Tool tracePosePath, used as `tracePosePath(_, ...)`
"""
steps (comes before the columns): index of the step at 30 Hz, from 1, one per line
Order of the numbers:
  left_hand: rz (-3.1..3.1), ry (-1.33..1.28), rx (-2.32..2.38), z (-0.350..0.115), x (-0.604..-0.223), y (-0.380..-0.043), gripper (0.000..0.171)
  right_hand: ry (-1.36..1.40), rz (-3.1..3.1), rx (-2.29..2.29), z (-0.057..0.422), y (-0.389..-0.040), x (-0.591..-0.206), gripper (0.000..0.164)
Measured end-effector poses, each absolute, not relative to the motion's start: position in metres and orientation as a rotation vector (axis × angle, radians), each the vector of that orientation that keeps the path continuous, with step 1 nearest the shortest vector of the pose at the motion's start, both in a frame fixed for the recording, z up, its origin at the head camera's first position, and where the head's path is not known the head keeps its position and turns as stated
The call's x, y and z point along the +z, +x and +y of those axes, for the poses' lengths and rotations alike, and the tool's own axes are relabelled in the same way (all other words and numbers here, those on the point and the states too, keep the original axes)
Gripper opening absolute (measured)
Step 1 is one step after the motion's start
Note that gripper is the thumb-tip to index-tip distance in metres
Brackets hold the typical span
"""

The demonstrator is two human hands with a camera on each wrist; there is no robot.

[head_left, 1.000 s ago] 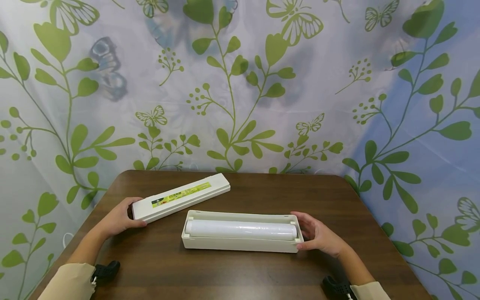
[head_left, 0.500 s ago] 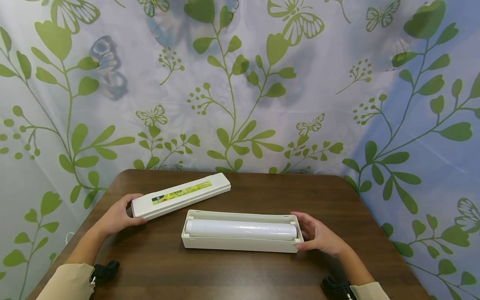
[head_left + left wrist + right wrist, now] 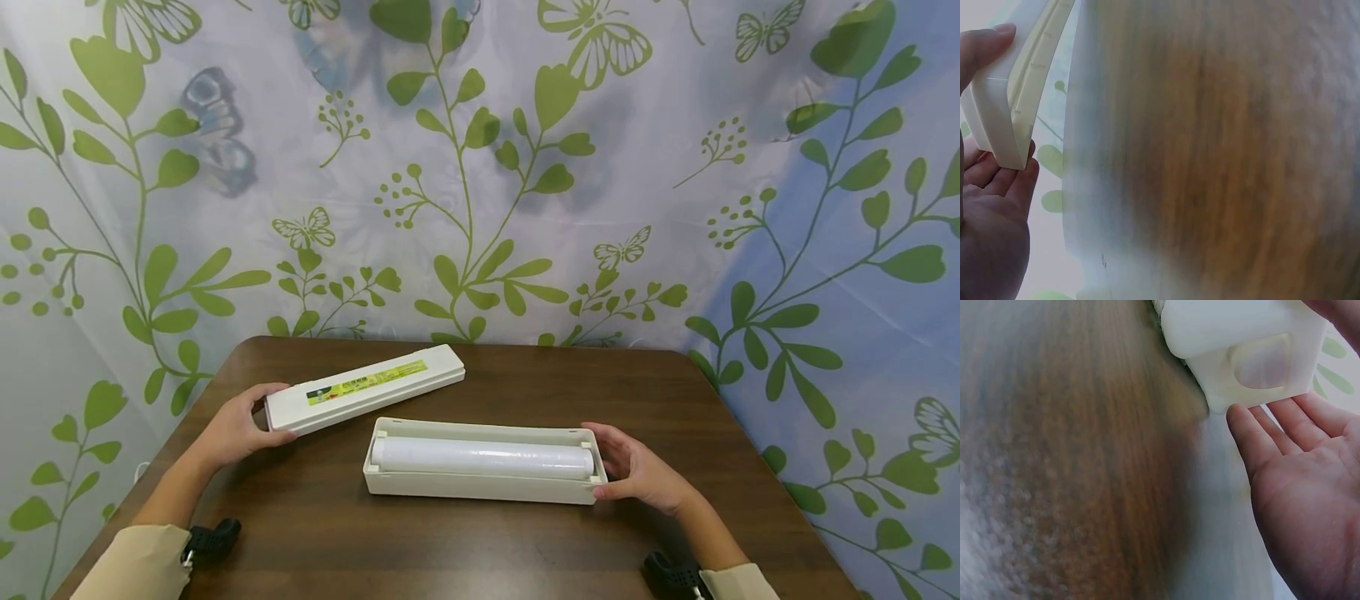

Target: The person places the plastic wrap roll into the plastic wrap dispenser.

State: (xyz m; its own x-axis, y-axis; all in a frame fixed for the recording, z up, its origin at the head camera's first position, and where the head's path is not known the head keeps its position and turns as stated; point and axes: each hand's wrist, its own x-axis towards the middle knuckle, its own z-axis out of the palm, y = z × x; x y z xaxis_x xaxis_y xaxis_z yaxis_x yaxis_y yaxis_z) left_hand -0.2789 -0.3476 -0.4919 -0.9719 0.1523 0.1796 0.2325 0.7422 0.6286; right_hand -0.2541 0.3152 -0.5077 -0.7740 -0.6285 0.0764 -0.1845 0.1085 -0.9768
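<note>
Fingers (image 3: pixel 267 389) of the left hand (image 3: pixel 234 429) gripped the left end of a white lid (image 3: pixel 365 390), which slanted toward the far edge of the worktop (image 3: pixel 420 542). Midway between the side edges sat an open white box (image 3: pixel 480 487), a white roll (image 3: pixel 480 458) inside, its right end held by the right hand (image 3: pixel 647 473).

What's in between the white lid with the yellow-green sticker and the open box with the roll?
Just a bare strip of brown tabletop. The head view shows nothing lying between the lid and the box.
</note>
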Motion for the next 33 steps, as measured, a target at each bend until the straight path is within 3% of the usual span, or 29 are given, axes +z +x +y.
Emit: tracePosePath(33, -2.696, -0.316, -1.057, -0.3463, -0.4968, -0.2787, 0.075, -0.804, 2.040, -1.718, 0.3165, -0.2539, -0.5079, 0.098)
